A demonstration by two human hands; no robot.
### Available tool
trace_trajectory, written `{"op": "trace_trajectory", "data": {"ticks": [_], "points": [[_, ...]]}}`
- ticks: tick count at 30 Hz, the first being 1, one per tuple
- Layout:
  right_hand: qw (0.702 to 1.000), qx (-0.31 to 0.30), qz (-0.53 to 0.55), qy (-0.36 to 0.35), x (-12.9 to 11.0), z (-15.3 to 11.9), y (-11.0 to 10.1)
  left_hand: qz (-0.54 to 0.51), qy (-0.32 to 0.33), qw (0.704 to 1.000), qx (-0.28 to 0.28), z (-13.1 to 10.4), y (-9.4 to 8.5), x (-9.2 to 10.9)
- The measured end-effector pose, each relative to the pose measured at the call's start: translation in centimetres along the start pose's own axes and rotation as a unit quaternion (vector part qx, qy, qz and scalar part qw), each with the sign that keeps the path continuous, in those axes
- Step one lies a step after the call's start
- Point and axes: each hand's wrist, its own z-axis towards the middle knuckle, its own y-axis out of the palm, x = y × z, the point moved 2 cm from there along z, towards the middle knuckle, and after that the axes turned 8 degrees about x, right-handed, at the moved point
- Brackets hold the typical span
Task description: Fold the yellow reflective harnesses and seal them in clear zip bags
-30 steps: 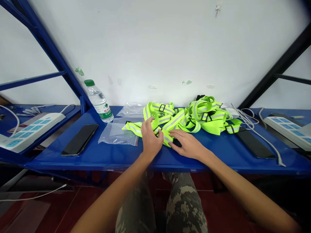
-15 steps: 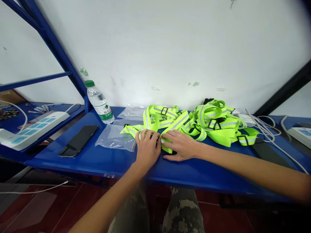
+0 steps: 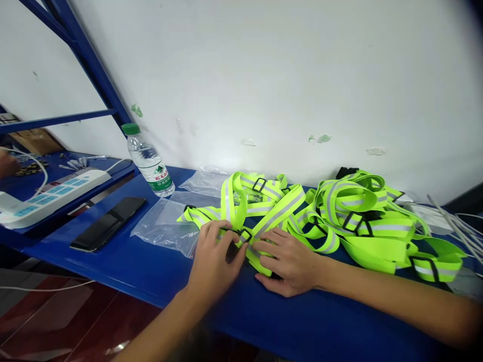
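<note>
A tangle of neon-yellow reflective straps point(image 3: 279, 203) with grey stripes and black buckles lies on the blue table point(image 3: 166, 271). My left hand point(image 3: 215, 259) is closed at the tangle's near edge, thumb and fingers round a strap by a small black slide buckle point(image 3: 246, 235). Beside it, my right hand point(image 3: 289, 261) has its fingers curled over a strap end that hangs toward me; its fingertips are partly hidden. To the right, a bigger heap of the same straps point(image 3: 362, 216) spreads past my right wrist. Clear plastic bags point(image 3: 162, 226) lie left of the straps, partly under them.
A water bottle point(image 3: 151, 163) with a green cap stands at the back left, near a black phone point(image 3: 109, 223). Farther left are a white power strip point(image 3: 56, 193) and another person's hand point(image 3: 8, 164). White cables point(image 3: 460, 226) lie at the right, and a wall rises behind.
The view has come closer and shifted, so the straps look larger. My left hand has lowered its fingers round the buckle, which now shows. My right hand stays on the strap.
</note>
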Motion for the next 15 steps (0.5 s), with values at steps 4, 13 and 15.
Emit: {"op": "trace_trajectory", "data": {"ticks": [4,13,15], "points": [[1.000,-0.012,0.002,0.007,-0.1,0.4,0.0,0.001,-0.004,1.000,0.004,0.0,-0.2,0.1],[0.986,-0.127,-0.073,0.075,-2.1,0.6,-1.4,0.081,-0.076,0.992,0.059,1.2,-1.2,-1.8],[0.978,-0.154,-0.097,0.104,-2.6,0.4,-2.0,0.108,-0.066,0.992,0.030,1.9,-1.7,-2.5]]}}
